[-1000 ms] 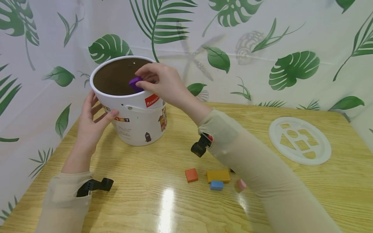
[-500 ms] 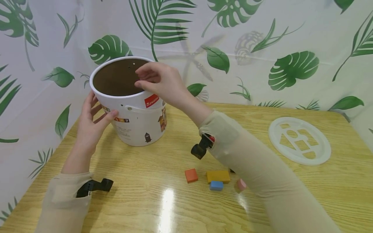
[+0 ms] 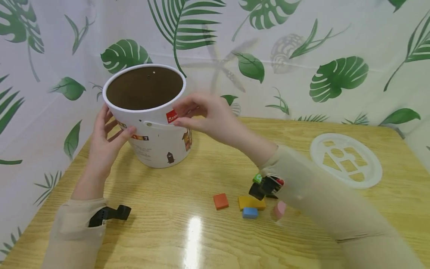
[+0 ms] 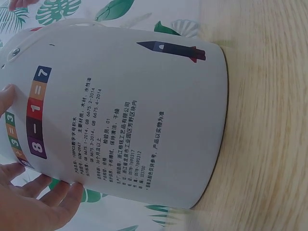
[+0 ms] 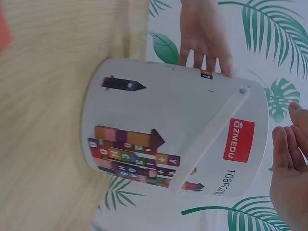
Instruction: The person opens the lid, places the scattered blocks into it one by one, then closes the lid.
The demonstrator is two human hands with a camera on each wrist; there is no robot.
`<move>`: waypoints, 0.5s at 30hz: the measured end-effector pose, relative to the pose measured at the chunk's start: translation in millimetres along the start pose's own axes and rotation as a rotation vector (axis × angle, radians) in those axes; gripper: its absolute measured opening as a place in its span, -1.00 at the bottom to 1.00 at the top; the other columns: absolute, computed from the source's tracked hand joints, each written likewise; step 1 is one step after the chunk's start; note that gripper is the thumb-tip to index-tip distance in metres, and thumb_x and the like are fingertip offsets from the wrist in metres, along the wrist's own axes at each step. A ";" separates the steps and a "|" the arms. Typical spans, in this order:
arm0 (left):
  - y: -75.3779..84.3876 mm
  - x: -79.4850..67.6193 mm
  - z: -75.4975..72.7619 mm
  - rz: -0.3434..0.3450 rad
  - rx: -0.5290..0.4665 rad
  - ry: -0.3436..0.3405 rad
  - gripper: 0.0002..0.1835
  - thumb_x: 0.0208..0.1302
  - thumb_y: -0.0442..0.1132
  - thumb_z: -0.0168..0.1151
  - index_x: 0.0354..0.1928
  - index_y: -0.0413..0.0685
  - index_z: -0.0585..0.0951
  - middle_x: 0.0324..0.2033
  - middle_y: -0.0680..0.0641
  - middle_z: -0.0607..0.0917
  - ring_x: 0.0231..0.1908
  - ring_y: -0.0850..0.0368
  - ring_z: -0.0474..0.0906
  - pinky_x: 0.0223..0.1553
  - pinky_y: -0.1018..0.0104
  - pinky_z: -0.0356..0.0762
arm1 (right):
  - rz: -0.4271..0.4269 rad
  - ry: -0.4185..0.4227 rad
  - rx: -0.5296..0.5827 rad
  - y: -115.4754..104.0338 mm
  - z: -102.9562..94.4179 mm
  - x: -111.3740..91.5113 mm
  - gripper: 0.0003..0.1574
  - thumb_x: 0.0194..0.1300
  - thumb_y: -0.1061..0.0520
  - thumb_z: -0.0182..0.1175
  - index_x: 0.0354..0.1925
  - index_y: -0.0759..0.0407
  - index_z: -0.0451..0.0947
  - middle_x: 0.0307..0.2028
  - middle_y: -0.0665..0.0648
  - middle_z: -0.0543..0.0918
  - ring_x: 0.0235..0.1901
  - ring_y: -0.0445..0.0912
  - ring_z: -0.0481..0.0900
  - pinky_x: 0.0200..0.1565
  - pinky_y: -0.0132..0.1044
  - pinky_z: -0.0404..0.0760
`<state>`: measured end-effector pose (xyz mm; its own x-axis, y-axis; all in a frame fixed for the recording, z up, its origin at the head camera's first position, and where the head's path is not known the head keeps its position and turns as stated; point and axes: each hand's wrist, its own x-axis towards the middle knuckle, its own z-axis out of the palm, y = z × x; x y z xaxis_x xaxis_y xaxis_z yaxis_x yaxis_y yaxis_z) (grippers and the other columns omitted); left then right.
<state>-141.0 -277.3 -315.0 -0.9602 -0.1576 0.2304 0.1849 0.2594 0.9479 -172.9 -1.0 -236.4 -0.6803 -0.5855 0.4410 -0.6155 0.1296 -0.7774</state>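
Observation:
A white bucket [image 3: 158,149] with a dark interior and printed toy pictures stands upright at the back left of the table. My left hand [image 3: 105,151] rests on its left side, thumb on the front and fingers spread along the side; the left wrist view shows the fingertips [image 4: 73,195] against the printed wall. Outside the rim, at the bucket's right, is my right hand [image 3: 211,116], with bent fingers and nothing between fingers and thumb. In the right wrist view this hand [image 5: 291,168] is beside the red label [image 5: 239,140]. The bucket's bottom cannot be seen.
Several blocks lie mid-table: orange-red [image 3: 221,201], yellow [image 3: 251,203], blue [image 3: 250,213], pink [image 3: 280,209] and green [image 3: 257,178], the last partly behind the right wrist camera. A round white plate with cut-out shapes [image 3: 317,149] lies at the right. Leaf-printed cloth [image 3: 289,89] hangs behind.
A purple block, pinched by my right hand over the bucket's opening, was let go and is out of sight. That hand then moved right and down, outside the rim. My left hand stays put.

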 end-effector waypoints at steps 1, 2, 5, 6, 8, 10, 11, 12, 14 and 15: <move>0.2 0.1 0.3 -0.001 -0.001 0.000 -0.11 0.24 -0.14 0.29 0.47 0.45 -0.01 0.43 0.06 0.09 0.35 -0.03 0.07 0.31 -0.10 0.17 | 0.003 -0.016 -0.002 0.8 -1.1 -6.4 -0.64 0.10 0.29 0.39 -0.11 0.34 0.59 -0.21 0.12 0.64 -0.22 -0.16 0.58 -0.08 -0.34 0.61; 0.5 0.1 0.6 -0.003 -0.002 -0.001 -0.11 0.24 -0.14 0.29 0.47 0.46 -0.01 0.43 0.06 0.09 0.35 -0.02 0.07 0.31 -0.10 0.17 | 0.006 -0.031 -0.007 1.9 -2.2 -12.9 -0.64 0.09 0.29 0.40 -0.11 0.34 0.60 -0.21 0.12 0.64 -0.22 -0.15 0.58 -0.08 -0.34 0.61; 0.8 -0.8 0.8 -0.006 0.002 0.000 -0.11 0.24 -0.14 0.29 0.47 0.46 -0.01 0.43 0.06 0.08 0.35 -0.03 0.07 0.31 -0.10 0.17 | 0.011 -0.063 -0.018 6.6 -4.3 -32.3 -0.65 0.07 0.31 0.40 -0.13 0.34 0.60 -0.20 0.13 0.64 -0.23 -0.14 0.58 -0.09 -0.33 0.62; 0.9 -1.0 1.0 -0.007 0.006 0.000 -0.11 0.24 -0.13 0.29 0.47 0.46 -0.01 0.43 0.06 0.08 0.35 -0.03 0.07 0.31 -0.10 0.17 | 0.013 -0.076 -0.014 8.7 -5.4 -38.9 -0.65 0.07 0.32 0.40 -0.13 0.34 0.60 -0.20 0.13 0.64 -0.23 -0.13 0.59 -0.10 -0.32 0.63; 1.0 -1.0 1.2 -0.009 0.012 0.000 -0.11 0.24 -0.12 0.29 0.47 0.45 -0.01 0.43 0.06 0.08 0.36 -0.03 0.07 0.31 -0.10 0.18 | 0.012 -0.098 -0.007 12.8 -8.2 -52.0 -0.65 0.05 0.35 0.40 -0.14 0.34 0.60 -0.20 0.13 0.65 -0.23 -0.09 0.60 -0.12 -0.30 0.64; 0.8 -0.6 1.4 -0.009 0.015 0.002 -0.11 0.24 -0.11 0.30 0.47 0.45 -0.02 0.43 0.07 0.08 0.35 -0.02 0.07 0.31 -0.09 0.19 | 0.022 -0.137 -0.005 15.8 -12.5 -64.8 -0.65 0.04 0.35 0.41 -0.14 0.34 0.60 -0.21 0.12 0.65 -0.24 -0.08 0.60 -0.14 -0.29 0.65; 0.6 -0.2 1.4 -0.009 0.015 0.002 -0.11 0.24 -0.12 0.29 0.47 0.45 -0.02 0.43 0.07 0.08 0.35 -0.03 0.07 0.31 -0.09 0.18 | 0.022 -0.165 -0.003 17.9 -15.0 -71.1 -0.65 0.04 0.35 0.41 -0.14 0.33 0.60 -0.22 0.10 0.65 -0.25 -0.08 0.61 -0.15 -0.29 0.66; 0.4 0.1 1.3 -0.010 0.017 0.003 -0.10 0.24 -0.11 0.30 0.47 0.45 -0.02 0.43 0.07 0.08 0.35 -0.02 0.07 0.31 -0.09 0.18 | 0.027 -0.199 -0.004 20.1 -17.9 -77.3 -0.65 0.04 0.34 0.41 -0.14 0.32 0.61 -0.22 0.09 0.65 -0.25 -0.08 0.61 -0.15 -0.29 0.66; 0.1 0.6 1.2 -0.008 0.016 0.004 -0.10 0.24 -0.11 0.30 0.47 0.45 -0.02 0.43 0.07 0.08 0.35 -0.02 0.07 0.31 -0.09 0.18 | 0.047 -0.283 -0.026 23.9 -24.3 -89.2 -0.64 0.05 0.28 0.42 -0.13 0.27 0.61 -0.22 0.05 0.65 -0.23 -0.13 0.61 -0.14 -0.30 0.65; 0.1 0.7 1.1 -0.007 0.014 0.004 -0.10 0.24 -0.11 0.30 0.47 0.45 -0.02 0.43 0.07 0.08 0.35 -0.02 0.07 0.31 -0.08 0.19 | 0.057 -0.330 -0.036 26.4 -27.3 -95.0 -0.64 0.07 0.25 0.41 -0.11 0.23 0.61 -0.21 0.03 0.64 -0.22 -0.15 0.61 -0.13 -0.30 0.65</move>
<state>-141.8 -276.3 -315.0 -0.9606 -0.1636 0.2245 0.1750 0.2713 0.9464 -135.4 79.9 -286.6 -0.5522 -0.8032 0.2236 -0.5975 0.1943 -0.7780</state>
